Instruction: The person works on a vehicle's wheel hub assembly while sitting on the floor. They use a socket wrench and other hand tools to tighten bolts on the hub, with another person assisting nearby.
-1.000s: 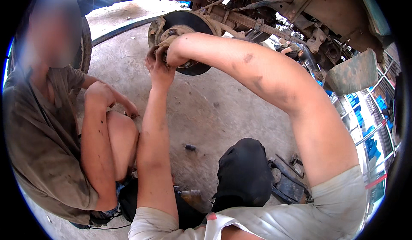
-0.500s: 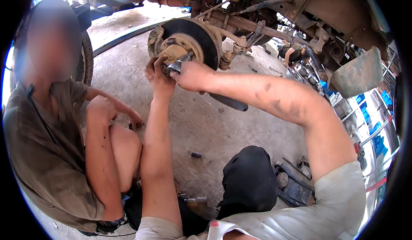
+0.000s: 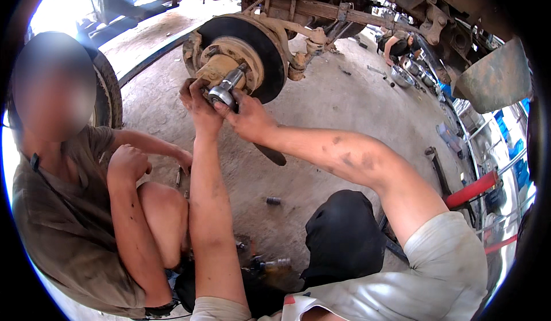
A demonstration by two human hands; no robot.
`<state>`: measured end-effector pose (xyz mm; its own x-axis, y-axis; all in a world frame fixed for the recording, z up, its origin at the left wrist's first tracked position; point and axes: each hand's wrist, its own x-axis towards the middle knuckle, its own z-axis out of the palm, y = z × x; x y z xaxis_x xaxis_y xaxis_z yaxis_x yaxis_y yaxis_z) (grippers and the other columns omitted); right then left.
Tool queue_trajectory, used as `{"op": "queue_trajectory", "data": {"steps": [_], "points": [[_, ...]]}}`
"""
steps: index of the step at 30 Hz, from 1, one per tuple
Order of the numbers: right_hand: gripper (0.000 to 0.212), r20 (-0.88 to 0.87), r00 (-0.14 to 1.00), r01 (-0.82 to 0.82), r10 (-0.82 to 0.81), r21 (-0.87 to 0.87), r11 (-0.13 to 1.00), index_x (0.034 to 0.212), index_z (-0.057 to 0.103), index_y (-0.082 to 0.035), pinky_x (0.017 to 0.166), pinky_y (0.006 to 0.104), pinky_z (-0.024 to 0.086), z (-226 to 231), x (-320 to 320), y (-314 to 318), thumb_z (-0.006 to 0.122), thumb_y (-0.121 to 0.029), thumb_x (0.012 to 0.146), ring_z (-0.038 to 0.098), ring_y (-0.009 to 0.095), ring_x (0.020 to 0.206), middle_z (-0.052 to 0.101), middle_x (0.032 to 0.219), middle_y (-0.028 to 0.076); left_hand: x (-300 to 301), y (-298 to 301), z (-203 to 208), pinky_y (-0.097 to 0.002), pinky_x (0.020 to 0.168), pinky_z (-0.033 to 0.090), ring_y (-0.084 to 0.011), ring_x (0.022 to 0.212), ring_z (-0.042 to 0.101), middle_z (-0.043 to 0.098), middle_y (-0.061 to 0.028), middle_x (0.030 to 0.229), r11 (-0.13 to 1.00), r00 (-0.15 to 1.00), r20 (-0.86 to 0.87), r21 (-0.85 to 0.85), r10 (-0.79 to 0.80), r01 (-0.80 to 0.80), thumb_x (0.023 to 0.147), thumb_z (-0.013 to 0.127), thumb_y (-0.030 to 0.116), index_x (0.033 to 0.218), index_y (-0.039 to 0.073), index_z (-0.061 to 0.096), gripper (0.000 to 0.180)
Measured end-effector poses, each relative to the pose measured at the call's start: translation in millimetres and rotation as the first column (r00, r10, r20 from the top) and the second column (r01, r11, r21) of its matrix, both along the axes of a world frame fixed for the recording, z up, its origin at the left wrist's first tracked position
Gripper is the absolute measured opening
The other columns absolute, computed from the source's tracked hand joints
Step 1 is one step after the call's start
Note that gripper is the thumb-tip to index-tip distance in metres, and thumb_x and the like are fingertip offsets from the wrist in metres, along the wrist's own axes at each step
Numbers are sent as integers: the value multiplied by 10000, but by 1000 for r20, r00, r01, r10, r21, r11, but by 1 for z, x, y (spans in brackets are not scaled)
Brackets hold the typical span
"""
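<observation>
In front of me the hub sticks out from a dark brake disc. My right hand is closed on a ratchet wrench, its round silver head showing beside the thumb. A silver socket runs from that head up to the hub's face. The dark handle hangs out below my right wrist. My left hand sits at the outer end of the hub, next to the wrench head, with its fingers bent. What those fingers grip is hidden.
A person in a dark shirt squats close at my left. A small dark socket lies on the concrete floor. Axle and leaf spring cross overhead. At right are a red tube and a hanging flap; another person works farther back.
The wrench handle has swung down toward me, and my right hand has turned, baring more of the wrench head and socket. My left hand stays at the hub. The whole view has shifted slightly.
</observation>
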<state>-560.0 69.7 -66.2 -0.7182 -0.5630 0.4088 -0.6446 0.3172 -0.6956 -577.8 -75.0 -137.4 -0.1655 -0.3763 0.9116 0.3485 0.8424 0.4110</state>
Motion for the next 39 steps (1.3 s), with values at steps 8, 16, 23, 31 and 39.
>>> {"op": "queue_trajectory", "data": {"steps": [8, 16, 23, 31, 39], "points": [[542, 16, 999, -34, 36, -147, 989, 1157, 579, 22, 836, 470, 506, -11, -2, 3, 618, -450, 895, 631, 440, 987, 672, 946, 269, -7, -4, -7, -481, 951, 341, -369, 1098, 438, 487, -191, 1123, 997, 997, 39, 45, -68, 66, 749, 686, 258, 1071, 77, 524, 403], [443, -117, 926, -151, 359, 757, 636, 893, 677, 58, 762, 477, 534, 70, -9, -7, 475, -327, 975, 668, 408, 800, 670, 792, 258, -6, -3, -3, -438, 909, 358, -343, 1066, 442, 464, -170, 1115, 997, 997, 3, 6, -77, 77, 760, 676, 236, 1060, 38, 514, 394], [582, -35, 998, -42, 48, 170, 985, 1143, 474, 155, 791, 494, 528, 4, -12, 9, 557, -383, 938, 660, 449, 872, 651, 862, 323, -14, -2, -8, -414, 901, 383, -309, 1092, 420, 429, -161, 1137, 984, 986, 36, 86, -162, 158, 825, 631, 331, 1100, 19, 491, 439], [527, 165, 943, -323, 291, 669, 670, 936, 618, 126, 578, 446, 548, 50, -29, -13, 478, -379, 988, 686, 348, 650, 674, 791, 248, -9, -7, -8, -455, 912, 356, -326, 1057, 413, 485, -165, 1054, 990, 999, 15, -136, -36, 38, 894, 539, 448, 1110, -9, 477, 509], [472, -16, 998, -61, 64, 139, 988, 1060, 558, 83, 804, 493, 525, -4, -12, 11, 570, -370, 926, 661, 422, 908, 669, 920, 274, -9, -7, -9, -467, 939, 327, -313, 1063, 400, 458, -156, 1048, 988, 992, 55, -96, -114, 119, 910, 463, 578, 1116, -17, 456, 629]]}}
